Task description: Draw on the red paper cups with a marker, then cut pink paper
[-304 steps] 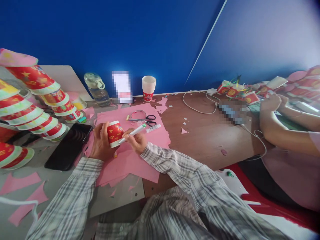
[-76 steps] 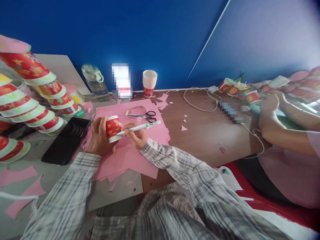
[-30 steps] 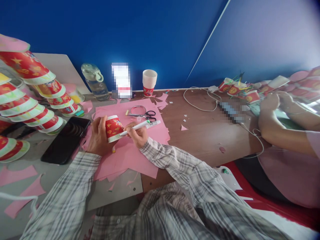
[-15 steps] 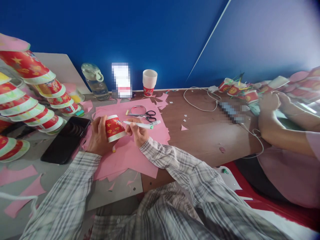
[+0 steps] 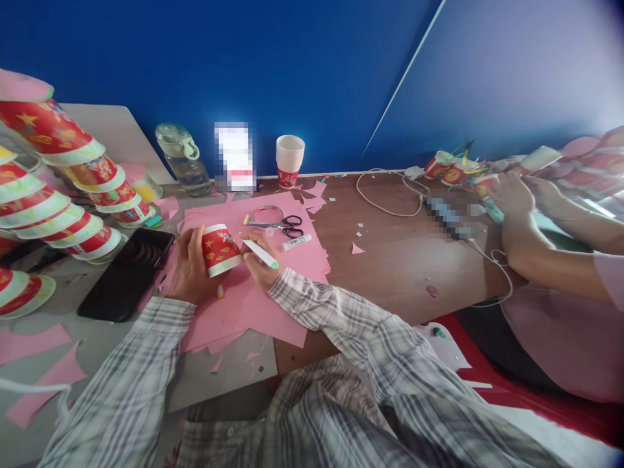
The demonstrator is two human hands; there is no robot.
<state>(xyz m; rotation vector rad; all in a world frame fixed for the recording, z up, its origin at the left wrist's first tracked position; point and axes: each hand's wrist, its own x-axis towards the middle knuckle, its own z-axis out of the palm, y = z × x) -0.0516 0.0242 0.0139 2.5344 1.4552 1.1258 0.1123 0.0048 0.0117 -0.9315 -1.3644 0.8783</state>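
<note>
My left hand (image 5: 191, 265) is wrapped round a red paper cup (image 5: 220, 249) with gold stars, tilted on its side above pink paper sheets (image 5: 258, 312). In my right hand (image 5: 260, 266) is a white marker (image 5: 262, 253) with a green end, its back end pointing down and right. The right fingers are close by the cup's base side; whether the marker's tip touches the cup I cannot tell. Just beyond lie scissors (image 5: 291, 224) with black handles, a roll of clear tape (image 5: 268, 216) and a white glue stick (image 5: 297, 242), all resting on the pink paper.
A black phone (image 5: 127, 273) lies left of my left hand. Leaning stacks of red cups (image 5: 73, 140) rise at the far left. A water bottle (image 5: 182, 162) and stacked cups (image 5: 290, 159) stand by the blue wall. At right, a co-worker's arms (image 5: 526, 227) rest near a power strip (image 5: 448, 218).
My right hand has turned the marker, so its green end now points further down, nearer my wrist. The glue stick shows uncovered. The co-worker's hands have shifted left and spread flatter.
</note>
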